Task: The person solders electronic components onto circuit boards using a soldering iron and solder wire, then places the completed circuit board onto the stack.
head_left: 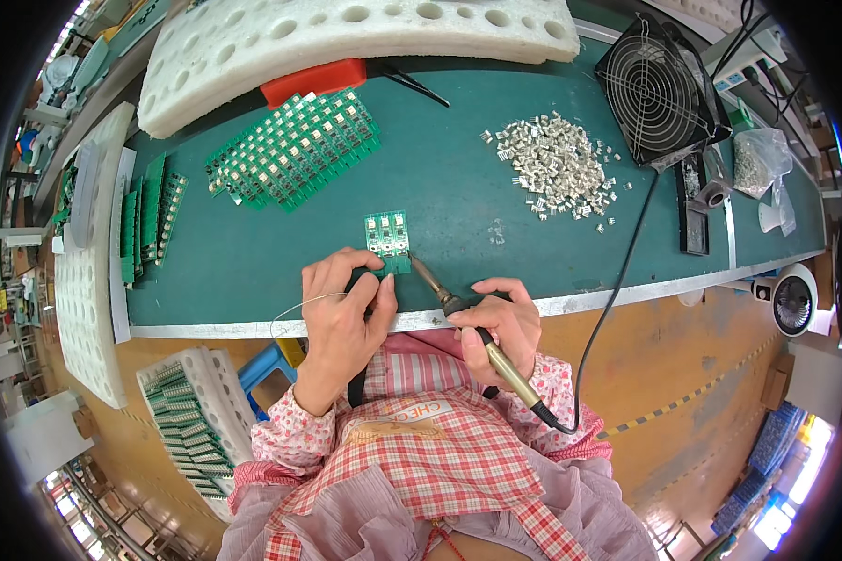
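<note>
"Step?"
"Soldering, I'd judge. Desk (449, 159): green board (386, 234) near its near edge; my right hand (510, 327) grips the soldering iron (507, 369), my left hand (335, 313) pinches thin wire (301, 304)."
"Next?"
"Probably calls for steady aim."

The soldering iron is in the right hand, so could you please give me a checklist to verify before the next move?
1. Right hand closed around the soldering iron: ok.
2. Iron tip beside the green circuit board: ok; actual contact: cannot tell.
3. Left hand at the board's near edge: ok; firmness of its hold: cannot tell.
4. Cord clear of the component pile: ok.
5. Iron hot: cannot tell.
</note>
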Demonstrator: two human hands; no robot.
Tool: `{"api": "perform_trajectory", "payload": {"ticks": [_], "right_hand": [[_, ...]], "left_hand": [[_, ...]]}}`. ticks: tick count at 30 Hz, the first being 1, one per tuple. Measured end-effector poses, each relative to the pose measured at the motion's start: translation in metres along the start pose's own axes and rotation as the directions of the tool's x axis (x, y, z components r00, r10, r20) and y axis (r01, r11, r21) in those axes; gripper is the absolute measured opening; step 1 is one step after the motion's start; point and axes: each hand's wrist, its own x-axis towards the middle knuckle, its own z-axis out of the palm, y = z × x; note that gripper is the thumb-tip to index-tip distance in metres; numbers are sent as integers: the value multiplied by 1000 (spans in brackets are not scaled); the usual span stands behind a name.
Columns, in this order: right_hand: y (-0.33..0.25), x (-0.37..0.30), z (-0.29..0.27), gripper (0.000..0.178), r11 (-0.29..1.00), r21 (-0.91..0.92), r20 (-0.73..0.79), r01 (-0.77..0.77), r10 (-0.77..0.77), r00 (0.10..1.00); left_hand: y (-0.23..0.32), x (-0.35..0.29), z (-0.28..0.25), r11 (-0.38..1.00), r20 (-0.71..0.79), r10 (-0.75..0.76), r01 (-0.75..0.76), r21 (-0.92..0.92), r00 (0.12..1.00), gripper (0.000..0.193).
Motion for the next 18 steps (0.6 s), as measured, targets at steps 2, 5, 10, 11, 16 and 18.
{"api": "perform_trajectory", "payload": {"ticks": [2,5,10,11,16,18], "right_hand": [[0,1,0,11,1000,2,8,-1,1,1000],[-1,3,-1,11,1000,5,14,-2,2,1000],[-2,2,0,10,997,18,-53,-69,70,996],[-2,0,2,10,994,54,-122,-93,99,988],[-1,-6,2,8,986,106,-170,-129,146,975],[-1,-6,0,7,991,106,-141,-85,100,985]], "left_hand": [[0,0,0,1000,0,2,-2,-4,1000,9],[-1,0,0,1000,-1,4,-4,-7,1000,9],[-1,0,-1,1000,1,8,-8,-8,1000,10],[-2,0,-1,1000,6,11,-11,-14,1000,9],[-3,1,-3,1000,4,1,0,-27,1000,9],[-3,1,-3,1000,1,7,-7,-27,1000,8]]}}
